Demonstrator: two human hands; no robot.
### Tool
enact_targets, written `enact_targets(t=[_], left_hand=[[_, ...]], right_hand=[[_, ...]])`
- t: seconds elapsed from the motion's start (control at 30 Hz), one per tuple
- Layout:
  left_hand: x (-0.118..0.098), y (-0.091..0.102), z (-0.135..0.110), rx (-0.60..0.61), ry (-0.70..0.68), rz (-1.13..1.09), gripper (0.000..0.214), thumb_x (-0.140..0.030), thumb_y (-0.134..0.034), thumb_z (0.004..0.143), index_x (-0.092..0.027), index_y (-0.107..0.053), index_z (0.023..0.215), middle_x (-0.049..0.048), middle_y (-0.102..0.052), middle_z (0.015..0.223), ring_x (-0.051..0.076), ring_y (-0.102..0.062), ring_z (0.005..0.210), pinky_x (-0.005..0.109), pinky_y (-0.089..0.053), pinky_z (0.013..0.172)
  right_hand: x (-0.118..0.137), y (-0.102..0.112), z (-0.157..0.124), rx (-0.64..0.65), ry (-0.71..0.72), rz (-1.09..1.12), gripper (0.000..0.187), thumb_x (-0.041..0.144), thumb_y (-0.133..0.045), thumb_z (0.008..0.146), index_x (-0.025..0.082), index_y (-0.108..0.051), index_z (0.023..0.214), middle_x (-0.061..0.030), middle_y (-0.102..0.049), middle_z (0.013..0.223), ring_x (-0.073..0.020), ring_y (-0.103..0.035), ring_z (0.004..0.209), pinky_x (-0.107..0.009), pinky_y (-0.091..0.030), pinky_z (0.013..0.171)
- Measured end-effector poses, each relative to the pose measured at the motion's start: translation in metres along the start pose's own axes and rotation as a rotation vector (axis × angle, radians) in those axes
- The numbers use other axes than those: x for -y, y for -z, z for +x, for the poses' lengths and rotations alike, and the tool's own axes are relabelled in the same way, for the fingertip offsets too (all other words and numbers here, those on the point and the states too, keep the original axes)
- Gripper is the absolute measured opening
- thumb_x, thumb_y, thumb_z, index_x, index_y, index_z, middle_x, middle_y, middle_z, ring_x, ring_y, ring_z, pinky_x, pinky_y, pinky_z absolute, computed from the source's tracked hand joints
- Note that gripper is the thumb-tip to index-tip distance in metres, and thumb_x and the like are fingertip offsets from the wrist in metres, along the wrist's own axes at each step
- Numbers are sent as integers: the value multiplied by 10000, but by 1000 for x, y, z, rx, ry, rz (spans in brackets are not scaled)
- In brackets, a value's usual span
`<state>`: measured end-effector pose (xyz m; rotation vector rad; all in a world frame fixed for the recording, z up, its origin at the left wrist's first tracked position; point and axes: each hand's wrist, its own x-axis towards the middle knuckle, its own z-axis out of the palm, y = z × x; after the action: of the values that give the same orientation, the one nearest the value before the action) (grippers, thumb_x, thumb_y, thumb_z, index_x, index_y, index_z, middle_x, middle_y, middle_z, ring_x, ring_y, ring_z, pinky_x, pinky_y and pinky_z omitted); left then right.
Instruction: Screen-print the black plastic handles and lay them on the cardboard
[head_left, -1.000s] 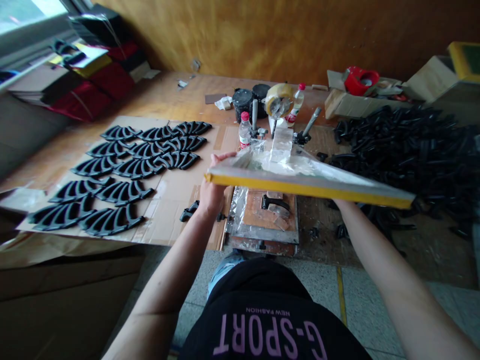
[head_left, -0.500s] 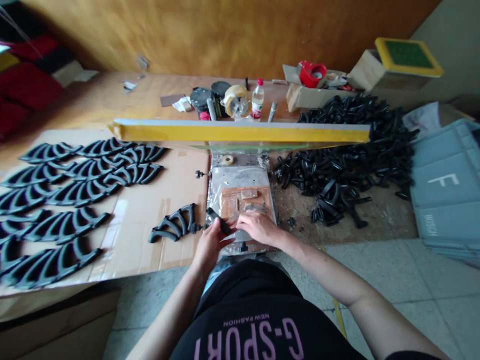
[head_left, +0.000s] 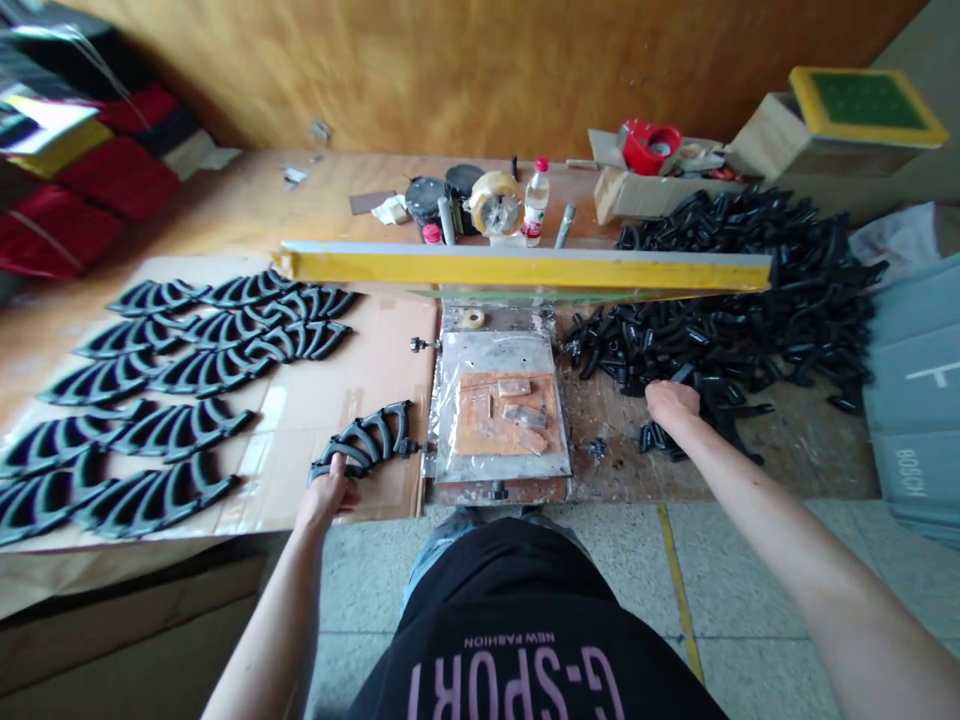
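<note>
My left hand (head_left: 330, 494) is closed on a black curved plastic part (head_left: 321, 468) at the near end of a short row of like parts (head_left: 367, 438) on the cardboard sheet (head_left: 281, 425). Its thumb lies over the part. On the right, my right hand (head_left: 673, 403) is at the near edge of a heap of loose black plastic parts (head_left: 675, 340), fingers curled down. What those fingers hold is hidden. Between the hands lies a flat plate jig (head_left: 450, 400) with an orange-brown patch (head_left: 476, 430) and several small clear blocks (head_left: 525, 415) on it.
A yellow-edged frame (head_left: 525, 268) stands raised across the bench behind the jig. Several fanned rows of black parts (head_left: 172, 430) cover the left cardboard. Behind the frame are a bottle (head_left: 535, 205), a tape roll (head_left: 495, 203) and dark tubs (head_left: 426, 198). A grey crate (head_left: 919, 400) stands right.
Both hands have left the jig. My left hand has gone left with the black part to the short row; my right hand has gone right to the heap. The view has shifted slightly left.
</note>
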<state>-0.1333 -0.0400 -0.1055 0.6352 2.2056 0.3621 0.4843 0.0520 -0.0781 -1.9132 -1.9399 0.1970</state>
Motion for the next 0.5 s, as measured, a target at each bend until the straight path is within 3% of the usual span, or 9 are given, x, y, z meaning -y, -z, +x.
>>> enact_targets(t=[0.1, 0.2, 0.3, 0.37, 0.43, 0.5], left_hand=[[-24, 13, -3, 41, -2, 37, 435, -576, -513, 801, -159, -578, 697, 42, -537, 408, 225, -561, 402, 320, -461, 397], [-70, 14, -23, 77, -243, -118, 418, -561, -538, 812, -147, -587, 778, 28, -591, 494, 156, -554, 420, 259, -462, 434], [-138, 7, -63, 87, -590, -339, 432, -577, -551, 823, -165, -608, 939, 11, -634, 597, 107, -555, 446, 217, -458, 464], [-184, 3, -96, 86, -822, -508, 459, -598, -526, 848, -200, -597, 1066, -8, -632, 603, 97, -544, 441, 209, -442, 460], [-220, 0, -128, 131, -975, -680, 447, -619, -482, 875, -240, -560, 1099, -19, -637, 608, 102, -541, 438, 224, -443, 461], [-241, -1, -152, 238, -1049, -775, 425, -635, -416, 901, -250, -515, 1053, -26, -637, 605, 110, -538, 423, 237, -425, 440]], right_hand=[[36, 13, 15, 45, -1, -52, 154, 130, -648, 701, 214, -547, 621, -68, -592, 588, -216, -605, 625, -365, -434, 648], [92, 8, 18, 109, 97, 95, 166, 142, -635, 708, 210, -653, 858, -61, -698, 857, -210, -650, 772, -337, -497, 741], [150, -19, 4, 151, 281, 343, 321, 128, -523, 818, 205, -682, 1086, -64, -690, 1095, -196, -644, 993, -348, -510, 900], [174, -42, -10, 161, 373, 367, 403, 95, -451, 863, 225, -679, 1169, -64, -655, 1186, -184, -617, 1078, -354, -498, 962], [184, -61, -23, 167, 401, 274, 432, 85, -430, 881, 250, -684, 1189, -71, -630, 1210, -190, -611, 1084, -354, -507, 961], [185, -71, -31, 165, 416, 156, 432, 91, -445, 887, 262, -681, 1205, -87, -619, 1197, -206, -609, 1068, -353, -511, 951]])
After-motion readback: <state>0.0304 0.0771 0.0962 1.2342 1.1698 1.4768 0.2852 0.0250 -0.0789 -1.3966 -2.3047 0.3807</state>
